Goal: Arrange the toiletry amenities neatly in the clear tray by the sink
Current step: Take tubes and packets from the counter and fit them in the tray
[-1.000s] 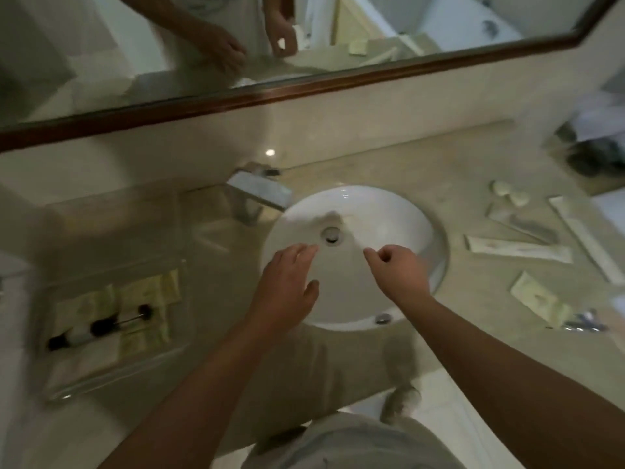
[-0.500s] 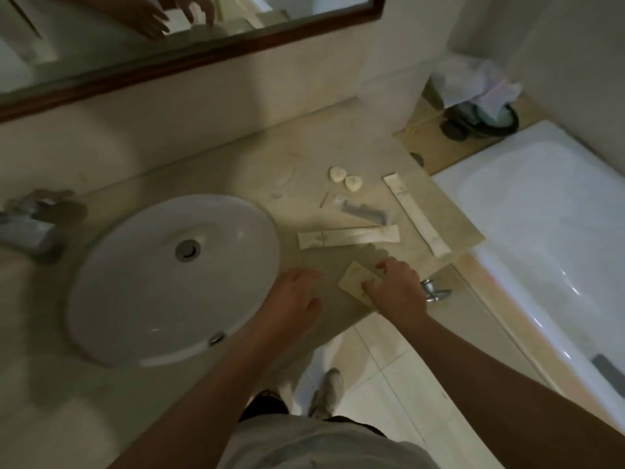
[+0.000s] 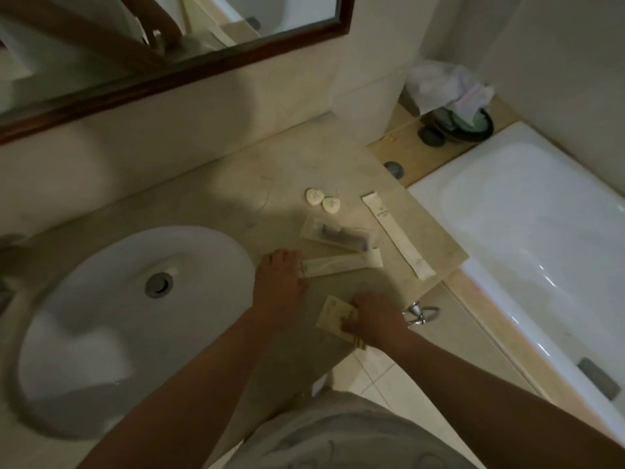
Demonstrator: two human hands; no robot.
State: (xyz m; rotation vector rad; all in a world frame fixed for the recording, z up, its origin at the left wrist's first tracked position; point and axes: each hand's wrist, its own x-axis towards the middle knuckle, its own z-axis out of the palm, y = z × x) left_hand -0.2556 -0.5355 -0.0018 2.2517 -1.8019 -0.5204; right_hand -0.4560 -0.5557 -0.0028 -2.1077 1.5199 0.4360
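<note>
Several wrapped amenities lie on the beige counter right of the sink [image 3: 111,333]. My left hand [image 3: 279,287] rests on the near end of a long cream packet [image 3: 345,264]. My right hand [image 3: 375,318] grips a flat square sachet [image 3: 333,316] at the counter's front edge. Behind them lie a clear packet with a dark item inside [image 3: 336,236], a long white sleeve [image 3: 395,235] and two small round soaps [image 3: 321,200]. The clear tray is out of view.
A white bathtub [image 3: 527,238] lies to the right, below the counter edge. A metal towel ring [image 3: 421,314] sticks out under the counter front. A lined waste bin [image 3: 456,106] stands in the far corner. The mirror [image 3: 152,32] runs along the wall.
The view has swung right from the sink and tray to the loose amenities. My right hand has closed on the square sachet, and my left hand has reached onto the long cream packet.
</note>
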